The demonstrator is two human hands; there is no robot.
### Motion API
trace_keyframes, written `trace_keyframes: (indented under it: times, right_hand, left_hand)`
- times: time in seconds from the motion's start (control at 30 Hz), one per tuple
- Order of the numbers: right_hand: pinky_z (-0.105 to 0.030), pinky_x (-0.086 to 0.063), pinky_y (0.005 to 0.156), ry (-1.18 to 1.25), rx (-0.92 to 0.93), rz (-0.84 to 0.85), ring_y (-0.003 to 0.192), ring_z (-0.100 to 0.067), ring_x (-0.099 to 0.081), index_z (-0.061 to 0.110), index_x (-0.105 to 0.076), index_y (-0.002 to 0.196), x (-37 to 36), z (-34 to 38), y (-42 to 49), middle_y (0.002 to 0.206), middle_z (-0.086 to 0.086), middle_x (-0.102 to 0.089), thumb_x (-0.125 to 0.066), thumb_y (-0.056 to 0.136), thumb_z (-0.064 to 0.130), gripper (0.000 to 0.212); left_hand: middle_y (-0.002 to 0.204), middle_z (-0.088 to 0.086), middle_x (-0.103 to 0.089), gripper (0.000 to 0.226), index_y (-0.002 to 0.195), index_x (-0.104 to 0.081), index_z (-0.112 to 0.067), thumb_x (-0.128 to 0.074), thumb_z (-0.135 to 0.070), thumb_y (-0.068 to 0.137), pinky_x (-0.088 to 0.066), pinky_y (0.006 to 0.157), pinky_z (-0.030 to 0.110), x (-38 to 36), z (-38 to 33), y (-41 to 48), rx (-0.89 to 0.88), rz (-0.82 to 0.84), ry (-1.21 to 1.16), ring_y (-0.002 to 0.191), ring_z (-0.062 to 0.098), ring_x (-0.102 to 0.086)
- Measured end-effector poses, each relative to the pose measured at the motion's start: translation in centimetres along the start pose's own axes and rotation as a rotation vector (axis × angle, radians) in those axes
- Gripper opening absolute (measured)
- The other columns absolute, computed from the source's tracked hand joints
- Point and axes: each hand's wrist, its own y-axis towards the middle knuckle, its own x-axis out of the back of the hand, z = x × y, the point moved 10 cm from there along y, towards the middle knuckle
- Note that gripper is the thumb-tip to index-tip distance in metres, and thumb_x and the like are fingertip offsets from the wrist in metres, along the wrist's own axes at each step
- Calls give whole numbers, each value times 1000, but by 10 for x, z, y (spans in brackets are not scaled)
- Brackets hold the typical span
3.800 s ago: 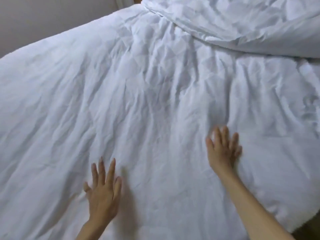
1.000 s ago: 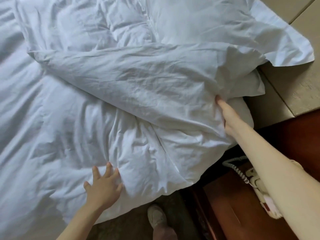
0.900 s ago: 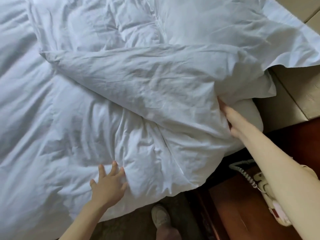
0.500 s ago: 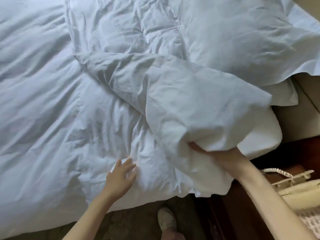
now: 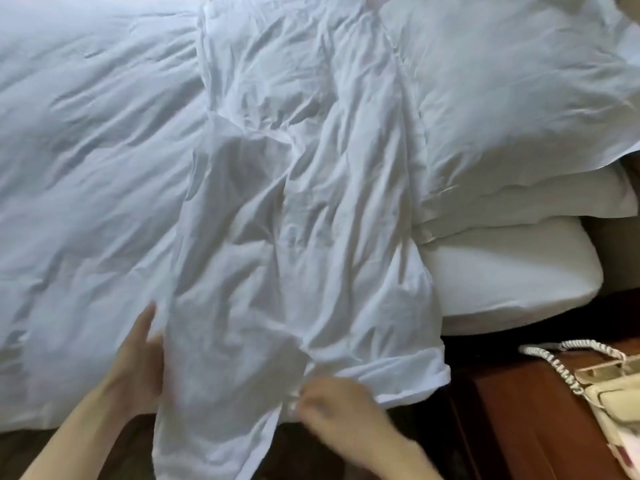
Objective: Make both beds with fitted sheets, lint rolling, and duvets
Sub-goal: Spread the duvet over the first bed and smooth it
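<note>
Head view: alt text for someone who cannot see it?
Two bare hands work the near edge of a bed: the right hand pinches the edge of a folded-over white duvet, the left hand rests against its side, fingers hidden. Pillows lie upper right; a corded phone sits on a wooden nightstand.

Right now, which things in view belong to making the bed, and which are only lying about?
Job: crumpled white duvet, pinched at its near edge by the right hand, left hand touching it; stacked white pillows; white fitted sheet.
Lying about: cream corded telephone; reddish-brown wooden nightstand.
</note>
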Motion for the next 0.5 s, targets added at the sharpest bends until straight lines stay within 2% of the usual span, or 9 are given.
trace_keyframes:
  times: [0.03, 0.1, 0.13, 0.17, 0.23, 0.3, 0.37, 0.47, 0.5]
  right_hand:
    - [-25, -46, 85, 106, -91, -60, 96, -3, -60, 35, -66, 89, 23, -18, 0, 105, 13, -67, -57, 90, 27, 12]
    - [-18, -44, 78, 296, -288, -473, 91, -2, -61, 35, -62, 91, 98, -70, -16, 93, 14, -67, -61, 90, 16, 19]
    - [-21, -42, 80, 246, -357, -615, 97, -8, -60, 27, -63, 98, 127, -100, -26, 99, 10, -64, -61, 90, 12, 17]
    - [-26, -42, 86, 199, -454, -653, 107, -17, -57, 19, -62, 109, 145, -128, -34, 110, 3, -60, -61, 89, 12, 21]
    - [-33, -37, 98, 323, -643, -517, 126, -23, -45, 12, -48, 133, 139, -182, -38, 135, -5, -47, -63, 90, 17, 46]
    - [-31, -39, 98, 584, -733, -339, 126, -21, -46, 14, -38, 142, 103, -208, -35, 141, -4, -45, -60, 92, 27, 57]
    - [-26, -46, 89, 664, -758, -184, 111, -18, -56, 15, -44, 136, 65, -208, -32, 126, -2, -56, -53, 92, 42, 52]
    - [-36, -48, 96, 593, -685, -206, 106, -18, -61, 21, -53, 125, 40, -202, -32, 114, 1, -65, -54, 71, 72, 74]
    - [-36, -49, 93, 651, -667, -251, 105, -19, -63, 24, -57, 117, 36, -198, -35, 108, 2, -67, -54, 71, 72, 66]
  left_hand:
    - [98, 8, -73, 31, 101, -68, -16, -74, -38, 79, -56, 70, 36, 3, 4, -1, 20, 28, -44, 85, 25, -71]
    - [97, 9, -74, 45, 104, -67, -15, -81, -41, 70, -57, 69, 38, 2, 12, -4, 36, 32, -99, 83, 25, -72]
    - [91, 7, -74, 47, 102, -67, -16, -86, -36, 63, -57, 65, 34, 3, 10, -5, 1, -8, -70, 79, 24, -72]
    - [88, 4, -74, 53, 101, -66, -19, -88, -34, 56, -55, 61, 32, 4, 10, -6, -23, -43, -48, 79, 22, -71]
    - [94, 0, -72, 71, 107, -63, -23, -87, -41, 42, -55, 67, 34, -3, 6, -13, -51, -103, 26, 85, 21, -69]
    - [99, 4, -71, 83, 110, -64, -21, -82, -50, 34, -56, 78, 42, 0, 17, -6, -52, -135, 39, 90, 26, -67]
    - [100, 12, -69, 72, 106, -64, -12, -77, -46, 43, -53, 78, 40, 7, 22, -8, -14, -179, 28, 89, 29, -64]
    - [106, 17, -62, 46, 112, -60, -4, -75, -24, 74, -44, 78, 37, 15, 19, -16, -37, -257, 23, 92, 31, -57]
    - [107, 17, -61, 39, 113, -58, -3, -72, -20, 81, -43, 79, 37, 18, 18, -17, -41, -273, 32, 93, 32, -56]
